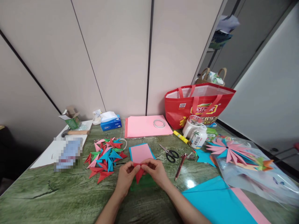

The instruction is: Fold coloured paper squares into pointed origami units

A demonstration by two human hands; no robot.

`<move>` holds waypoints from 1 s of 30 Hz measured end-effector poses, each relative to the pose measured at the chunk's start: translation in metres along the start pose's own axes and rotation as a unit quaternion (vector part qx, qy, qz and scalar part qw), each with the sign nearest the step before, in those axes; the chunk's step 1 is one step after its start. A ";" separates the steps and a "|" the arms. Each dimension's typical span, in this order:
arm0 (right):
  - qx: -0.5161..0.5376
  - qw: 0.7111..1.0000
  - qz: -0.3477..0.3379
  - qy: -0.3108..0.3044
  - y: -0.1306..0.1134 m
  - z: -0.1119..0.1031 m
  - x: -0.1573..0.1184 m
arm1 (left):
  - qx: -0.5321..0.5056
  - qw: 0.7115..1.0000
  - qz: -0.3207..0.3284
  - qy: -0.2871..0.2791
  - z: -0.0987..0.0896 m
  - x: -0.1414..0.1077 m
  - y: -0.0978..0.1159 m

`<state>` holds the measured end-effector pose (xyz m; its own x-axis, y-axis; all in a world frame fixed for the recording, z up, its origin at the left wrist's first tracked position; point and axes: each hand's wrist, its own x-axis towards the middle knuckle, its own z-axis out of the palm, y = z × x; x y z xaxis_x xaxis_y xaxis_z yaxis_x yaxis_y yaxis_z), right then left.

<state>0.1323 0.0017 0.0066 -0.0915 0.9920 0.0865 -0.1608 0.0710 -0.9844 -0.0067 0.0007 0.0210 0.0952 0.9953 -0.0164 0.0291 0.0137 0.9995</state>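
Observation:
Between both hands is a small red folded paper piece point(138, 176) with a point hanging downward. My left hand point(127, 175) pinches its left side with thumb and fingers. My right hand point(154, 171) pinches the right side, the two thumbs close together at the top. Just beyond the hands lie stacked pink paper rectangles point(141, 152) with blue sheets under them. Something green point(147, 183) lies beneath the hands, partly hidden. To the left, a heap of folded paper pieces point(108, 158) in red, blue, pink and green spreads over the table.
Scissors point(170, 154), a red pen point(180, 168) and a yellow glue stick point(180, 137) lie right of the hands. Blue paper point(219, 202) covers the front right. Pink sheets point(144, 126), a tissue box point(111, 123), a hammer point(77, 132) and a red bag point(177, 107) stand or lie farther back.

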 end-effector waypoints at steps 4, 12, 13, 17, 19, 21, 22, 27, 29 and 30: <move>0.020 0.999 0.008 0.028 0.004 0.000 0.002 | -0.041 0.996 -0.076 -0.028 0.004 -0.002 0.002; -0.036 0.999 -0.008 -0.002 0.002 0.000 0.002 | 0.017 0.997 -0.077 -0.022 0.005 -0.003 0.003; -0.046 0.999 -0.012 0.003 0.001 0.000 0.002 | 0.025 0.997 -0.073 -0.022 0.005 -0.003 0.003; -0.052 0.998 -0.009 0.031 0.004 -0.003 0.003 | 0.024 0.996 -0.063 -0.061 0.006 -0.002 0.001; -0.049 0.998 0.000 0.033 0.006 -0.004 0.004 | 0.002 0.993 -0.080 -0.082 0.007 -0.002 -0.001; -0.050 0.999 0.009 0.021 0.008 -0.005 0.005 | -0.005 0.992 -0.096 -0.080 0.007 -0.003 -0.003; -0.055 0.998 0.010 0.013 0.009 -0.005 0.005 | 0.002 0.993 -0.098 -0.072 0.008 -0.003 -0.004; -0.196 0.977 -0.078 0.033 0.009 -0.003 0.002 | 0.062 0.992 -0.072 -0.088 0.008 -0.005 -0.005; -0.273 0.951 -0.135 0.051 0.010 -0.004 0.000 | 0.062 0.987 -0.072 -0.126 0.009 -0.007 -0.003; -0.302 0.939 -0.154 0.056 0.011 -0.004 -0.001 | 0.059 0.985 -0.076 -0.147 0.010 -0.008 -0.002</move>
<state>0.1346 0.0018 -0.0048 -0.0225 0.9174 0.3973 0.4270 0.3681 -0.8259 0.0020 -0.0078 0.0186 0.3634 0.9122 -0.1893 0.1779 0.1315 0.9752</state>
